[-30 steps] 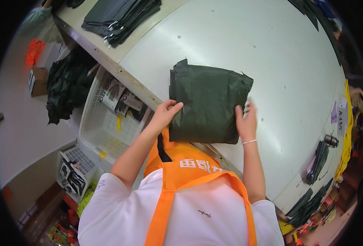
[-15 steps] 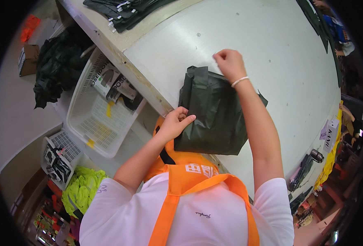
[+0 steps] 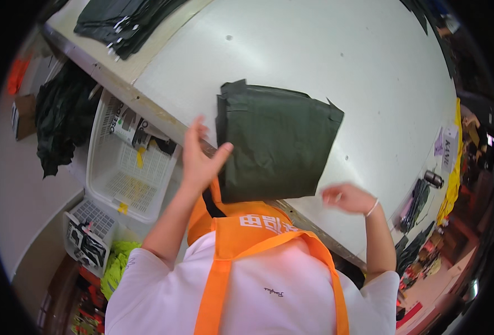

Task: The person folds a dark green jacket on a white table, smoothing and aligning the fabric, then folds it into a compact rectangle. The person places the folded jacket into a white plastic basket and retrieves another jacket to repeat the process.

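Both hands have come off the folded dark green cloth [image 3: 277,146] since a moment ago. The left hand [image 3: 201,158], which pressed on the cloth's near corner half a second back, is now lifted and open, its thumb just touching the cloth's left edge at about nine o'clock. The right hand [image 3: 348,197], which reached to the far top edge, has drawn back to about five o'clock of the cloth and hangs loosely curled, holding nothing. The cloth lies flat on the white desk [image 3: 336,61], its near edge at the desk's rim, so by the look of it the fold is finished and let go.

Left of the desk, a white basket [image 3: 125,180] holds small packets in black and white with yellow tags. Below it a second basket [image 3: 90,223] holds dark printed packets. At eleven o'clock a stack of dark folded pieces [image 3: 125,23] rests on the desk. At the far right, pale labels [image 3: 447,146] lie by a yellow strip [image 3: 455,167].
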`<state>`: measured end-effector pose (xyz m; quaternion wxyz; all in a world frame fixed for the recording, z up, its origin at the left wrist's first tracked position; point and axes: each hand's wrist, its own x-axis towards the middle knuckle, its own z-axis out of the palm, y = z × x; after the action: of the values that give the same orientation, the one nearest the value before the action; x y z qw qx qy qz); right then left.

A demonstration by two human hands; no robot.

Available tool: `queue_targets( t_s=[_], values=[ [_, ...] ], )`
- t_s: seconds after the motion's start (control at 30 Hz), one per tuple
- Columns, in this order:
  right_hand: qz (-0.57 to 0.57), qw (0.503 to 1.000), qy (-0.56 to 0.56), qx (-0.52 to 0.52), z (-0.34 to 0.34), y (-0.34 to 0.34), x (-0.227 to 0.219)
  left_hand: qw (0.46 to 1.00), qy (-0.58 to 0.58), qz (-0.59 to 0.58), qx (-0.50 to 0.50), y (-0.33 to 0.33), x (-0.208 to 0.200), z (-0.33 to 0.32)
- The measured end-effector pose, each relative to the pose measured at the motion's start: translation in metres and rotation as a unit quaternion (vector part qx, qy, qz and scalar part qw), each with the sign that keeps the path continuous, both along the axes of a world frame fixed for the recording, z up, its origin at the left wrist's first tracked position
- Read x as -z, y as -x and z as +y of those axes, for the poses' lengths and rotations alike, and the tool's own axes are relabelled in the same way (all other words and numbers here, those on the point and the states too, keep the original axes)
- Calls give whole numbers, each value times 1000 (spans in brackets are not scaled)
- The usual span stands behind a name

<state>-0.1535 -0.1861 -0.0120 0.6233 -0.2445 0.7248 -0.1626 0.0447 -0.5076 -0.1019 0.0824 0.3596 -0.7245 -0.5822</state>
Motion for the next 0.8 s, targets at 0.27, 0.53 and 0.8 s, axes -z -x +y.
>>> queue_targets(
  t_s=[0.27, 0.53, 0.8],
  values=[
    [-72, 821, 184, 536, -76, 65, 85, 986, -144, -81, 22, 99, 15, -40],
    [-165, 840, 168, 489, -89, 87, 105, 954, -269, -123, 48, 129, 11, -52],
    [-30, 824, 303, 478, -51, 65, 35, 973, -180, 93, 114, 152, -61, -26]
  ],
)
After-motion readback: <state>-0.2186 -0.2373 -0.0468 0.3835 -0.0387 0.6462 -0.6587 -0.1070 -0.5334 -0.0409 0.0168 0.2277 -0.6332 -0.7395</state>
